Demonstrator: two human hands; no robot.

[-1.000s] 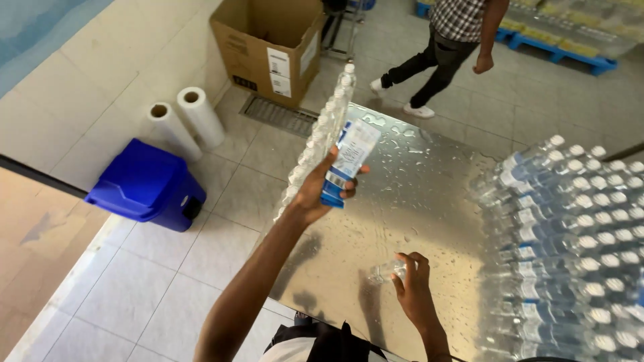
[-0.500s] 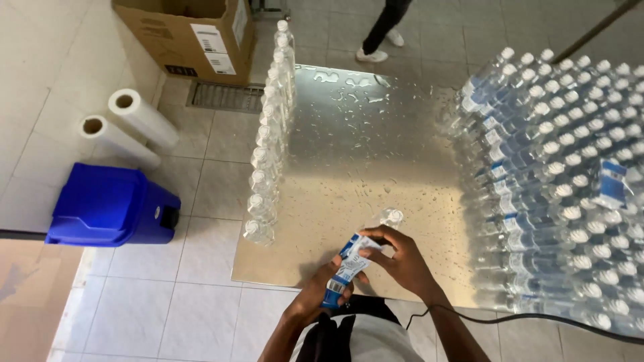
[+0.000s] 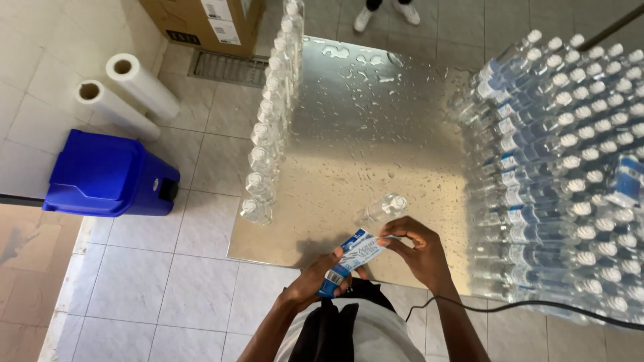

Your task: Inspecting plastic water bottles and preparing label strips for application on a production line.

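Both hands are on the blue-and-white label stack [image 3: 350, 261] at the near edge of the wet steel table [image 3: 376, 134]. Our left hand [image 3: 314, 285] grips its lower end; our right hand [image 3: 414, 251] pinches the upper end with its fingertips. A clear bottle [image 3: 382, 208] lies just beyond. A row of bottles [image 3: 272, 127] lines the left edge; massed bottles [image 3: 570, 174] fill the right.

Looks like a bottling or packing workroom: wet steel surface [image 3: 376, 134], massed capped water bottles [image 3: 570, 167] at right, a bottle row [image 3: 272, 127] along the left edge, tiled floor [image 3: 194, 281], cardboard box [image 3: 201, 23], film rolls [image 3: 127, 94], blue bin [image 3: 111, 175].
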